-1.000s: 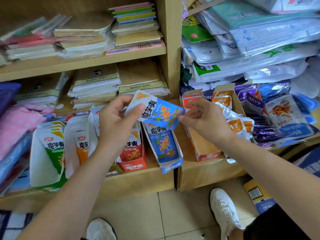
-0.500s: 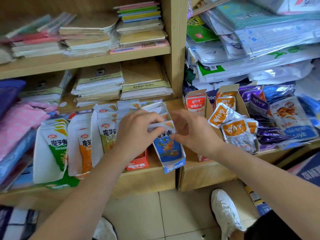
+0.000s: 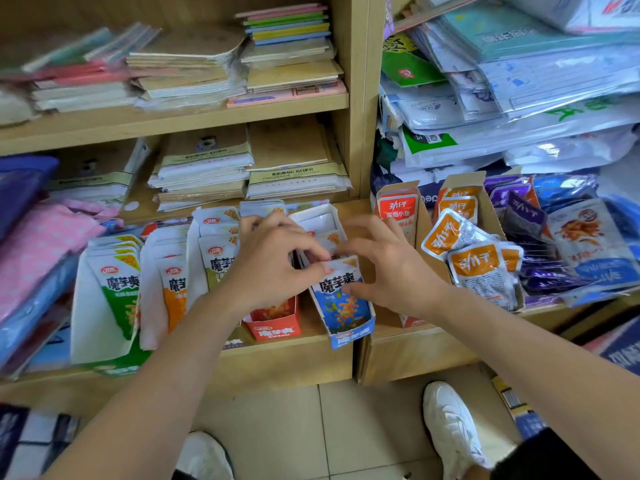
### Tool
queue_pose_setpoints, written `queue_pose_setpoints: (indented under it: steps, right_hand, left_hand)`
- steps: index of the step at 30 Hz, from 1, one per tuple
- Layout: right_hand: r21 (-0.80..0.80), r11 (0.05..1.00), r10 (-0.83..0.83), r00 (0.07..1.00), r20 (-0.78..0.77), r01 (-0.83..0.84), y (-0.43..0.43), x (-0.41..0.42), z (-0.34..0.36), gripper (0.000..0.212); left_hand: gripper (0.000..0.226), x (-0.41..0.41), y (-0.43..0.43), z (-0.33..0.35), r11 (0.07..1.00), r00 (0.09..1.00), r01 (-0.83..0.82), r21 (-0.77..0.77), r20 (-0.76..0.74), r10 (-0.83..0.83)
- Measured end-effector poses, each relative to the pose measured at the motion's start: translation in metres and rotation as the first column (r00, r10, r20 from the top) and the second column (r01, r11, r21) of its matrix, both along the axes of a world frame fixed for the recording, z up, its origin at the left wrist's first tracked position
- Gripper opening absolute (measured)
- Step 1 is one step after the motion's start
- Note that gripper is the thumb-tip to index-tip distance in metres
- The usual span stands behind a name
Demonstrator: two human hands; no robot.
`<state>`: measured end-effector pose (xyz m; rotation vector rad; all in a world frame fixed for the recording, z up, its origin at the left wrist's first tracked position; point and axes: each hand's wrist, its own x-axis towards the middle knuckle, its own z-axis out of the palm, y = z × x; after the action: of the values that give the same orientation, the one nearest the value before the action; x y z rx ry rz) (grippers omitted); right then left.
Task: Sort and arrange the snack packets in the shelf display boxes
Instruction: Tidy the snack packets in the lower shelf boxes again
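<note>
A blue snack packet point(image 3: 341, 299) stands at the front of the blue display box point(image 3: 351, 336) on the lower shelf. My left hand point(image 3: 273, 261) pinches the packet's top edge with thumb and fingertips. My right hand point(image 3: 388, 268) hovers over the same packet, fingers curled, thumb against its right side. Left of it stand a red display box point(image 3: 277, 327) and boxes of orange packets point(image 3: 173, 296) and green packets point(image 3: 119, 292). More white packets point(image 3: 218, 237) fill the row behind my left hand.
Orange fish packets point(image 3: 474, 265) spill from a cardboard box point(image 3: 485, 209) to the right, with purple and blue packets point(image 3: 588, 244) beyond. Stacked notebooks point(image 3: 201, 168) sit behind, pink cloth point(image 3: 38, 251) at left. The wooden shelf front point(image 3: 287, 365) and my white shoes point(image 3: 450, 427) are below.
A second ago both hands held the blue packet up in the air. They lowered it into the blue box, where it now stands at the front.
</note>
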<state>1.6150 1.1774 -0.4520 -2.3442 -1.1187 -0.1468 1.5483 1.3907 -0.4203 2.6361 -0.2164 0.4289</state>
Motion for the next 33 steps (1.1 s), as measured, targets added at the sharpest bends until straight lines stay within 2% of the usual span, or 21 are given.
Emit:
queue_pose_setpoints:
  steps: [2, 3, 5, 7, 9, 15, 17, 19, 22, 25, 27, 28, 30, 33]
  right_hand:
    - [-0.035, 0.997, 0.064, 0.997, 0.052, -0.062, -0.004, 0.0, -0.002, 0.053]
    - [-0.043, 0.995, 0.093, 0.994, 0.055, -0.091, -0.007, 0.0, -0.002, 0.05]
    - [-0.042, 0.99, 0.137, 0.991, 0.009, -0.137, -0.014, -0.003, -0.001, 0.039]
    - [-0.046, 0.985, 0.161, 0.986, -0.05, -0.163, -0.02, -0.007, 0.003, 0.03]
    - [-0.042, 0.983, 0.172, 0.981, -0.086, -0.176, -0.022, -0.011, 0.009, 0.031]
    - [0.145, 0.983, 0.136, 0.978, -0.161, -0.113, -0.018, -0.023, 0.02, 0.043]
    - [0.146, 0.979, 0.156, 0.981, -0.114, -0.139, -0.016, -0.022, 0.02, 0.033]
    - [0.129, 0.978, 0.167, 0.986, -0.004, -0.165, -0.016, -0.019, 0.017, 0.018]
    - [0.138, 0.985, 0.091, 0.99, 0.111, -0.106, -0.014, -0.016, 0.013, 0.018]
    - [0.153, 0.985, 0.079, 0.997, 0.015, -0.08, -0.013, -0.019, 0.017, 0.027]
    - [0.129, 0.987, 0.109, 0.989, -0.098, -0.096, -0.014, -0.022, 0.018, 0.035]
    - [0.108, 0.987, 0.13, 0.982, -0.135, -0.116, -0.015, -0.023, 0.019, 0.039]
    - [0.064, 0.981, 0.188, 0.973, -0.135, -0.181, -0.017, -0.024, 0.02, 0.037]
    - [0.002, 0.964, 0.263, 0.959, -0.11, -0.264, -0.021, -0.025, 0.026, 0.016]
  left_hand:
    - [0.026, -0.001, 0.003, 0.005, 0.987, 1.0, 0.008, -0.163, -0.028, -0.012]
    - [0.029, -0.001, 0.005, 0.006, 0.987, 1.0, -0.015, -0.161, 0.005, 0.016]
    - [0.031, -0.001, 0.008, 0.005, 0.996, 0.994, -0.089, 0.017, 0.073, 0.087]
    - [0.035, -0.001, 0.008, 0.004, 0.972, 0.993, -0.116, 0.203, 0.031, 0.112]
    - [0.036, 0.0, 0.005, 0.003, 0.944, 0.994, -0.093, 0.316, -0.031, 0.109]
    - [0.026, 0.001, 0.001, 0.006, 0.938, 0.994, -0.081, 0.337, -0.036, 0.098]
    - [0.022, 0.002, 0.001, 0.007, 0.956, 0.994, -0.06, 0.288, -0.069, 0.083]
    - [0.026, 0.002, 0.004, 0.008, 0.981, 0.991, -0.034, 0.19, -0.12, 0.057]
    - [0.034, -0.002, 0.004, 0.014, 0.995, 0.978, 0.046, 0.089, -0.205, -0.027]
    - [0.036, -0.009, 0.003, 0.019, 0.997, 0.969, 0.075, -0.035, -0.234, -0.081]
    - [0.032, -0.008, 0.005, 0.018, 0.996, 0.991, 0.033, -0.085, -0.126, -0.044]
    - [0.03, -0.006, 0.008, 0.016, 0.999, 0.999, -0.02, -0.046, -0.052, 0.017]
    - [0.032, -0.002, 0.012, 0.01, 0.982, 0.991, -0.131, 0.138, 0.033, 0.127]
    - [0.036, 0.003, 0.009, 0.003, 0.927, 0.984, -0.169, 0.336, 0.01, 0.176]
